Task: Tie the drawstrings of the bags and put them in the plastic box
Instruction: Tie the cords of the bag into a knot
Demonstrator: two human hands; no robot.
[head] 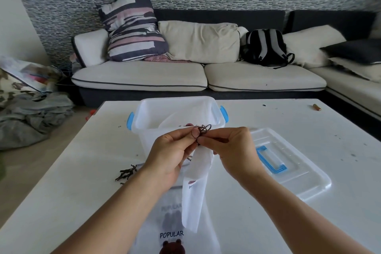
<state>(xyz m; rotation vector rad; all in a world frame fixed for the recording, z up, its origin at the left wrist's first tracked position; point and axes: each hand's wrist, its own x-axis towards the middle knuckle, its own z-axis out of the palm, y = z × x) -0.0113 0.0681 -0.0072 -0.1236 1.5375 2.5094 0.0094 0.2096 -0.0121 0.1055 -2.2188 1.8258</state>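
Both hands are raised just in front of the box (179,115), a clear plastic tub with blue latches standing on the white tabletop (61,171). The left hand (171,154) has its fingers (193,132) curled, thumb and forefinger pinching a loop of the dark brown drawstring (203,129); the cord winds round the thumb tip. The right hand (231,150) faces it, its fingers pressed together and pinching the same cord from the other side, so the two hands nearly touch. Small loops of the cord stand up between them, level with the box's near rim. From that pinch a white bag (194,192) hangs down, gathered narrow at the top and widening below, with part of a printed word on it. Nearer the person than the box, more white bags (175,235) lie flat on the tabletop, the top one printed "POPULAR" above a brown bear. To the left of the box's near corner, dark cord ends (126,173) spread on the tabletop. The lid (288,163), clear with a blue handle, lies flat just right of the box. Inside the box something white shows through the wall. Behind the box stands a sofa (185,74) with cushions and a backpack (266,47).
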